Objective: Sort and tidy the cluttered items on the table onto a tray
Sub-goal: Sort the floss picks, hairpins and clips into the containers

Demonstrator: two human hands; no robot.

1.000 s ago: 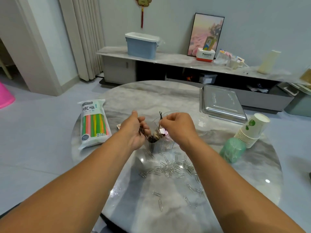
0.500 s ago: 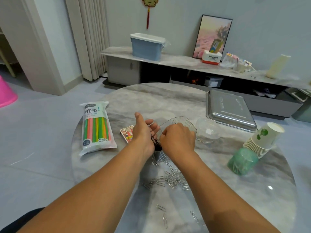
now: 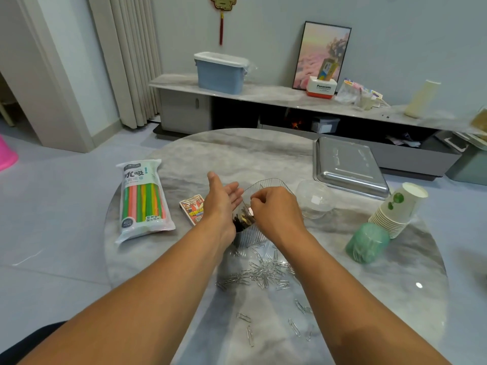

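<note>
My left hand (image 3: 221,204) is released, fingers straight and thumb up, its palm beside the left wall of the clear box (image 3: 253,227) at the middle of the bench (image 3: 237,154). My right hand (image 3: 276,214) is over the box with its fingers curled at the box's left rim; I cannot tell whether that grip pinches the rim or one of the pins. Dark hairpins (image 3: 241,222) lie in the near end of the box, between my two hands. The box is ribbed and see-through, and its far end rises past my right knuckles.

Paper clips (image 3: 263,272) lie in a loose heap just near of the box, between my forearms, with a few strays nearer still. Left of my left hand lies a card pack (image 3: 192,210), flat on the bench, and further left a bag of straws (image 3: 143,201), green, pink and orange, lying lengthwise.

Right of the box sits a clear lid (image 3: 313,201), touching nothing I can make out. The metal tray (image 3: 347,164) sits at the far right of the bench, upside down as far as I can tell. Near the right edge a stack of paper cups (image 3: 398,209) lies on its side, and just near of it a green roll (image 3: 367,243) stands on the bench, touching or nearly touching the cups.
</note>
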